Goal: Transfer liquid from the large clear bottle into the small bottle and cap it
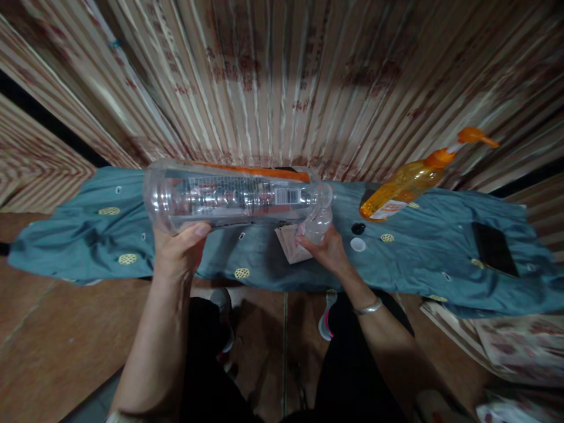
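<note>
My left hand [182, 247] is wrapped round the base end of a large clear plastic bottle [242, 197] with a printed label and an orange stripe. The big bottle lies nearly level in the air, its neck to the right. My right hand [326, 249] grips a small clear bottle [316, 225], tilted up against that neck. Whether the two mouths touch is hard to see. A folded pale cloth or paper [291, 245] lies below the small bottle. To the right of my right hand are a black cap [358, 228] and a white round lid [358, 244].
An orange pump bottle [403, 185] with amber liquid stands at the right. Further right lies a dark flat object [494, 249]. Everything rests on a narrow surface under a teal patterned cloth [220, 258]. Striped curtain [282, 88] hangs close behind. A bundled item [520, 346] sits low right.
</note>
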Motion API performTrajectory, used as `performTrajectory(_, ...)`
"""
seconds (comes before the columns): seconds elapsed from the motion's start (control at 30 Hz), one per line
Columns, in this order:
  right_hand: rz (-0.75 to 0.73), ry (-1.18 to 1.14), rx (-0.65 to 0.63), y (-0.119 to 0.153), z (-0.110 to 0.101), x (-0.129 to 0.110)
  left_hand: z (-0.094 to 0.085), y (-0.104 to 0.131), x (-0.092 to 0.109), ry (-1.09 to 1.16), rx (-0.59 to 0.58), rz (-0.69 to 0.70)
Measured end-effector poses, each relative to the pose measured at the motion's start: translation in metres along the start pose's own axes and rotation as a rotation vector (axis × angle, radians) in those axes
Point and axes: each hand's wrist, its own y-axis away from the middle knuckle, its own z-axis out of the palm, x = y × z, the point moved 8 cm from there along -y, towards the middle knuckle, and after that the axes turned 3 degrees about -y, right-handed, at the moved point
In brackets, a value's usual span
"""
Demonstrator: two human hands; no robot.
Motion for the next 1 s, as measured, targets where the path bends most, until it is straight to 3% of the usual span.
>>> performTrajectory(1.0, 0.013, 0.033, 0.022, 0.001, -0.001, 0.001, 0.008, -0.002, 0.004, -0.018, -0.031, 0.004)
